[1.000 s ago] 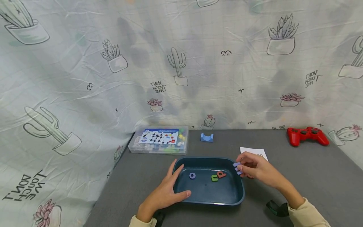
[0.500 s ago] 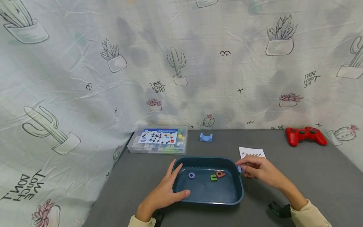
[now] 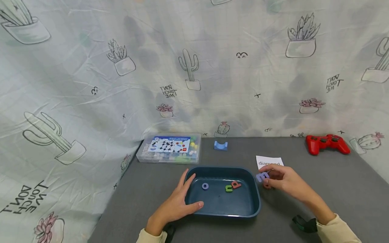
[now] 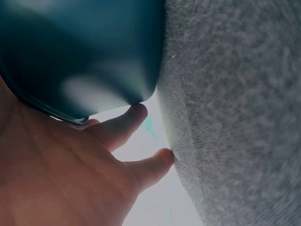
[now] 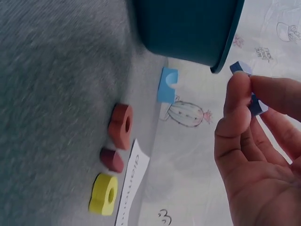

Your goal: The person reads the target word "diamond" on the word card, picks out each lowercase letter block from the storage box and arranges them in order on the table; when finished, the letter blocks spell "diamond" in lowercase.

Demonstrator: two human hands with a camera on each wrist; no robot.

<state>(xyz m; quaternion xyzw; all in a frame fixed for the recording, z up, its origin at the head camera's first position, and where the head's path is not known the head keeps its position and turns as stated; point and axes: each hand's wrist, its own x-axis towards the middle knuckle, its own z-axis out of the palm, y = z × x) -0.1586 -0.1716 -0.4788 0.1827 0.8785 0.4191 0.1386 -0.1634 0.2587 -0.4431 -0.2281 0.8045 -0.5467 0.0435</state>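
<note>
My left hand rests with straight, spread fingers against the left end of a dark blue tray, its thumb over the near rim. In the left wrist view, fingers touch the tray's outer wall. Thumb and fingers of my right hand pinch a purple letter m above the table, just right of the tray. Below that hand, the right wrist view has a reddish letter, a small dark red piece and a yellow letter in a row beside the "diamond" card.
Inside the tray lie a purple o, a green letter and a red letter. Behind it stand a clear case of small parts and a blue block. A red game controller lies at the back right.
My right hand has moved right, away from the tray's rim, carrying the purple m, which has turned to show its face. My left hand stays on the tray.
</note>
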